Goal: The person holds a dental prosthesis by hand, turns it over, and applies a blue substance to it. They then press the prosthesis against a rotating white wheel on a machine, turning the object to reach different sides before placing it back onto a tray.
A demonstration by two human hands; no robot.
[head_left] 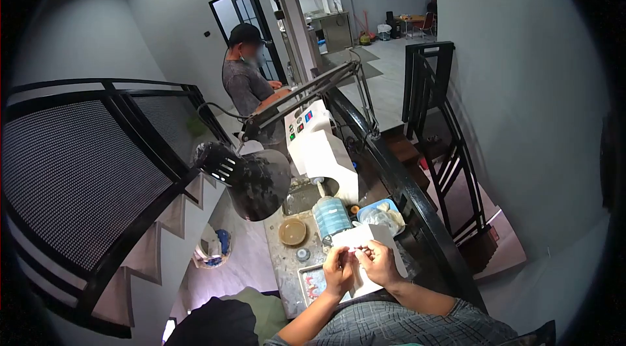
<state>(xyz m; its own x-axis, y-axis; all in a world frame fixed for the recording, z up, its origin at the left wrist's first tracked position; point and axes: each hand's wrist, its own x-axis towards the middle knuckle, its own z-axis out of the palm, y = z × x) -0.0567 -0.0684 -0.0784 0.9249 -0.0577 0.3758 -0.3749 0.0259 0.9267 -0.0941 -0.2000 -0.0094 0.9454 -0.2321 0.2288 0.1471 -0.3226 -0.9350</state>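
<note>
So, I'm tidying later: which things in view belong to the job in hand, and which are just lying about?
In the job, it seems:
Small pale piece between left hand and right hand
White surface beneath
Perhaps blue cylinder on white machine

Apparently lying about:
Brown bowl
Blue tray with plastic bag
Small round container

Brown bowl point(292, 232) on stained worktop point(285, 271)

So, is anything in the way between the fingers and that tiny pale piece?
Nothing visible is: the left hand and right hand meet at the tiny pale piece. The lamp hangs off to the left.
</note>
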